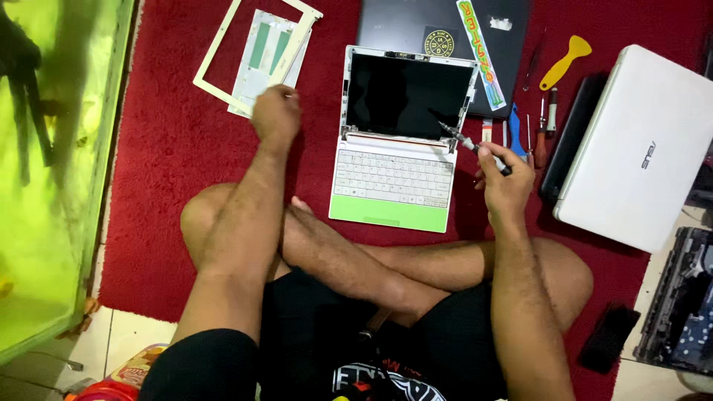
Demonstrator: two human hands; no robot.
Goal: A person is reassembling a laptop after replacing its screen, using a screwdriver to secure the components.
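Note:
A small white netbook (394,178) with a green palm rest lies open on the red carpet (160,186) in front of my crossed legs; its dark screen (405,96) has no bezel. My right hand (503,178) holds a screwdriver (469,144) whose tip points at the screen's lower right corner. My left hand (275,113) is closed, resting at the lower edge of the removed white screen bezel (217,59) and a pale sheet (264,56) with green strips. I cannot see whether it holds anything.
A dark closed laptop (416,26) with stickers lies behind the netbook. To the right are several hand tools (538,126), a yellow scraper (564,59) and a closed white laptop (639,148) on a black one. A green glass tank (52,163) stands at left.

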